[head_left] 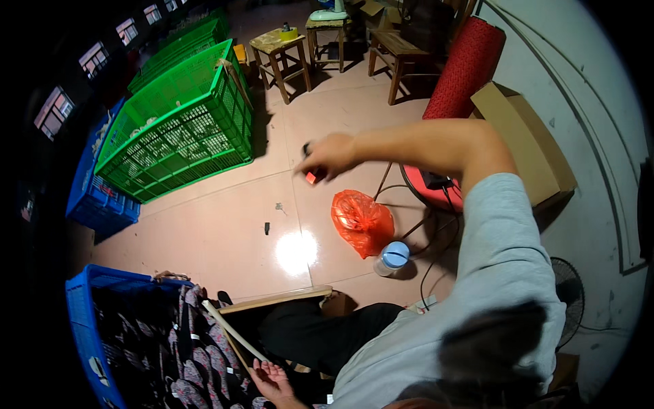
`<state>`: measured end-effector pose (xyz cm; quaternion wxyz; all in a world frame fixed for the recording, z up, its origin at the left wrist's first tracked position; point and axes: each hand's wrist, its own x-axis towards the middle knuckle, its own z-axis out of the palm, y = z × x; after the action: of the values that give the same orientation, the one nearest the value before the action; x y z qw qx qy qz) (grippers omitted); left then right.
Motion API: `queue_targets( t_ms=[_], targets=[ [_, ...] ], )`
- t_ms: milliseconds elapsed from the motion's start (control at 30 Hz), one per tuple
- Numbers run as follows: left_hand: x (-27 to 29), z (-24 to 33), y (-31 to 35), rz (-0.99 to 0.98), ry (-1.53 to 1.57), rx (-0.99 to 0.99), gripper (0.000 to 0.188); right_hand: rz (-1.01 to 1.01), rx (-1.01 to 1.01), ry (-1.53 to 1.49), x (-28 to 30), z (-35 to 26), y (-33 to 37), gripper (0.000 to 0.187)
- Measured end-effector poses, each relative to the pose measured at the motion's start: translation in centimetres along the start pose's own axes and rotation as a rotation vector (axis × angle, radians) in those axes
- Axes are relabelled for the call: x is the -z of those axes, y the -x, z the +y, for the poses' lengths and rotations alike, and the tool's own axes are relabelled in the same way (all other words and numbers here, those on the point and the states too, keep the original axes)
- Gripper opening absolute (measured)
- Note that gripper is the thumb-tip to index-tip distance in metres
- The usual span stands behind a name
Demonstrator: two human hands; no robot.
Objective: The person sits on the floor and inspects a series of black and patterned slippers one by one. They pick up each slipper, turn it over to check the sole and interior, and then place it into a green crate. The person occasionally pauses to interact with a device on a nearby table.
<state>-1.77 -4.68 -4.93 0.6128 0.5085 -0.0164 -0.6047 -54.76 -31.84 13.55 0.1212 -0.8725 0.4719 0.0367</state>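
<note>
A small red object (311, 178) is pinched in the right hand (332, 155), toward twelve o'clock of centre; the left hand (274, 383), near six o'clock, is turned palm up at a pale rod's (231, 328) lower end, whether gripping cannot be told; an orange bag (363, 223) is seen at the right hand's five o'clock.

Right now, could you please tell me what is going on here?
The person's right hand is stretched out over the floor, holding a small red item too unclear to identify. The left hand is at the lower end of a pale stick, its grip unclear. Patterned goods lie in the near blue crate. A red bag and a bottle are on the floor.
</note>
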Motion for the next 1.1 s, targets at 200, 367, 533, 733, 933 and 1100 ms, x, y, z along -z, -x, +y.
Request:
queue_targets(
  t_ms=[200, 367, 533, 733, 933, 1100],
  targets=[
    [0.2, -0.4, -0.7, -0.004, -0.008, 0.043, 0.034, -0.067, -0.467, 0.069, 1.0, 10.4, 11.2, 0.086],
    [-0.2, -0.4, -0.5, -0.014, -0.047, 0.039, 0.033, -0.205, -0.63, 0.152, 0.9, 13.1, 16.6, 0.085],
    [-1.5, -0.7, -0.6, 0.025, -0.065, 0.035, 0.032, -0.217, -0.678, 0.118, -1.5, 15.0, 20.1, 0.082],
    [-1.1, -0.9, -1.3, 0.033, -0.076, 0.065, 0.031, -0.047, -0.739, 0.28, -2.1, 15.3, 21.9, 0.073],
    [-1.9, -0.9, -0.8, 0.032, -0.121, 0.047, 0.03, 0.222, -0.818, 0.274, -1.5, 16.9, 23.7, 0.07],
    [-1.2, -1.0, -1.4, 0.007, -0.104, 0.067, 0.03, -0.042, -0.69, 0.164, -1.6, 15.8, 23.0, 0.075]
  ],
)
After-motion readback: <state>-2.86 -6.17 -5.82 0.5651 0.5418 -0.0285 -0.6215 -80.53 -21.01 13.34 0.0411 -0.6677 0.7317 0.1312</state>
